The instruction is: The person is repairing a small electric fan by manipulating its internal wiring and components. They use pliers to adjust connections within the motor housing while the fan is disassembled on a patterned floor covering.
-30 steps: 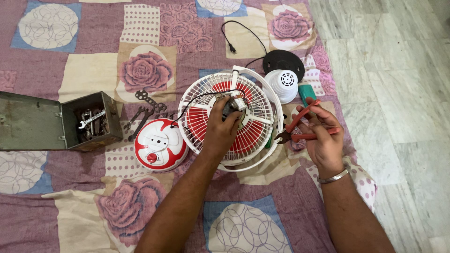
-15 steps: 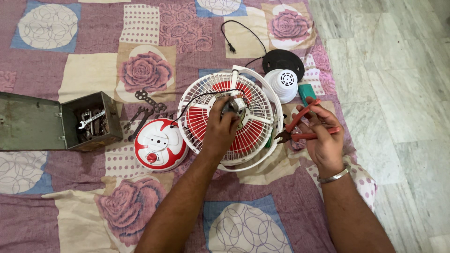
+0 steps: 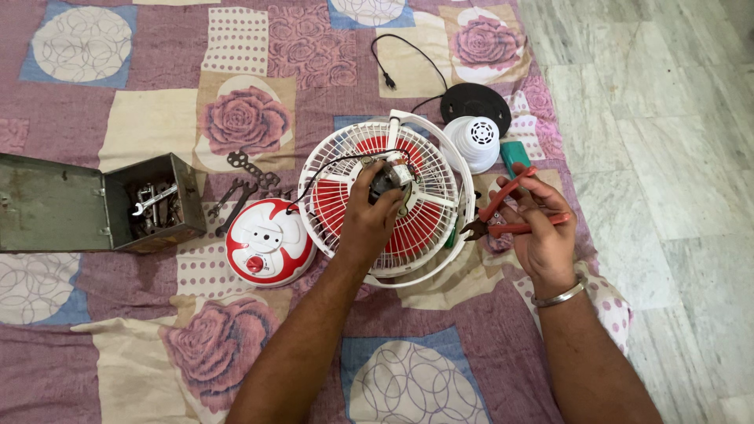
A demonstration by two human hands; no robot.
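Note:
A small white table fan (image 3: 440, 206) with red blades lies face down on a patchwork bedsheet. My left hand (image 3: 371, 224) rests on its middle and grips the exposed motor (image 3: 385, 179) at the hub. My right hand (image 3: 538, 235) hovers beside the fan's right rim and holds red-handled pliers (image 3: 503, 210), jaws pointing toward the grille. A red and white fan base (image 3: 269, 242) with a red knob lies just left of the fan, joined to the motor by a black wire.
An open green metal toolbox (image 3: 86, 206) with spanners sits at the left. Loose wrenches (image 3: 243, 184) lie between it and the fan. A white motor cover (image 3: 477, 141), black round disc (image 3: 475, 102), black cord and teal-handled tool (image 3: 514, 155) lie behind the fan. Marble floor runs along the right.
My left hand's fingers have shifted slightly on the motor at the hub. The right hand with the pliers has stayed in place.

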